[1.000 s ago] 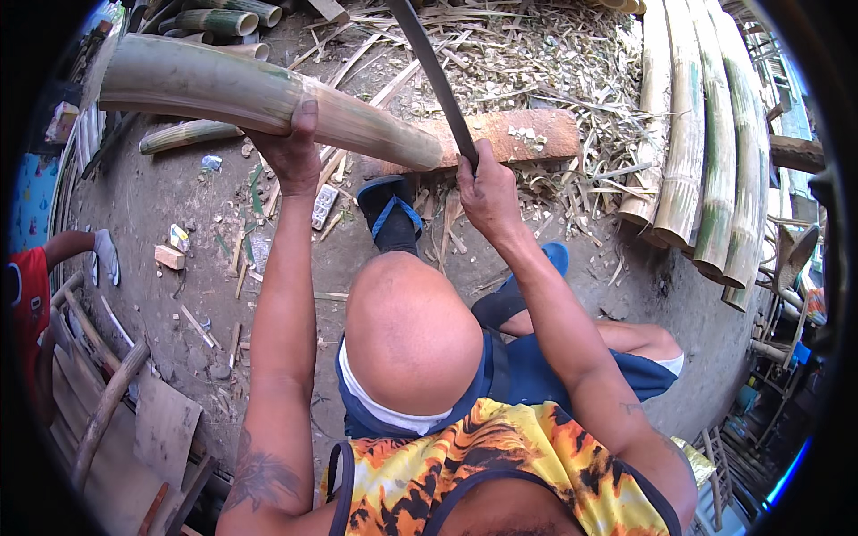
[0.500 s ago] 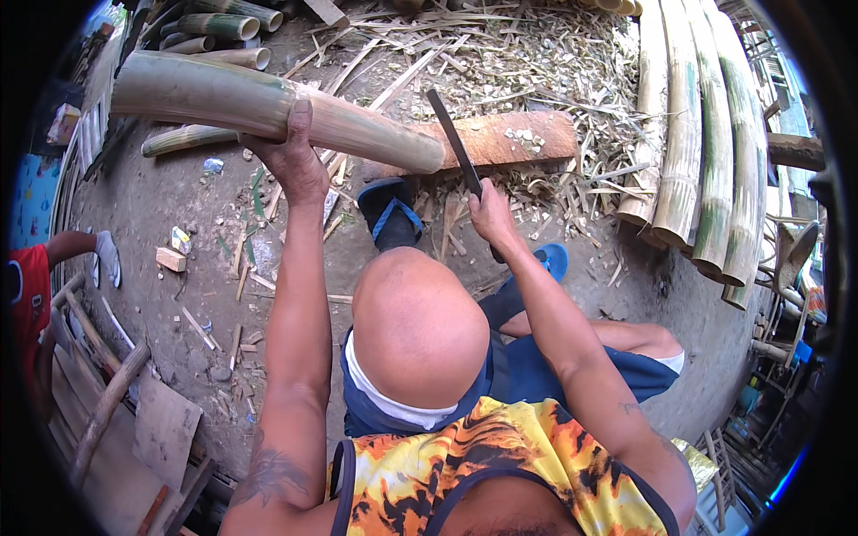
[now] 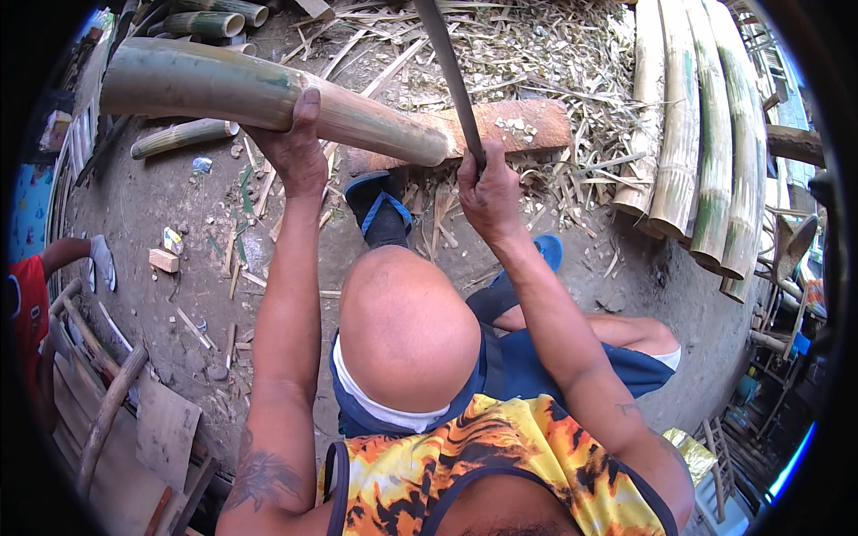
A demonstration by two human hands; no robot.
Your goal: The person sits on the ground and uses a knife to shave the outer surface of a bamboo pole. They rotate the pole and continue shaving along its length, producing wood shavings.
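A thick bamboo pole (image 3: pixel 206 82) slants across the upper left, with its narrower pale end toward the middle. My left hand (image 3: pixel 299 150) is closed round it from below, thumb lying over the top. In my right hand (image 3: pixel 493 192) is the handle of a machete (image 3: pixel 451 76). Its dark blade points up and runs out past the top edge, just beyond the bamboo's cut end. Behind that end lies a reddish-brown wooden block (image 3: pixel 545 125) with a few pale chips on it. Whether the bamboo touches the block, I cannot tell.
Several long bamboo poles (image 3: pixel 677 125) lie side by side at the right. More cut bamboo (image 3: pixel 201 24) is stacked at the upper left, near a short piece (image 3: pixel 183 138). Shavings (image 3: pixel 536 45) cover the far ground. At the left, another person's gloved hand (image 3: pixel 102 262) shows beside a wooden frame (image 3: pixel 112 406).
My right hand has lifted the machete, whose blade now reaches the top edge. The bamboo in my left hand has shifted only slightly.
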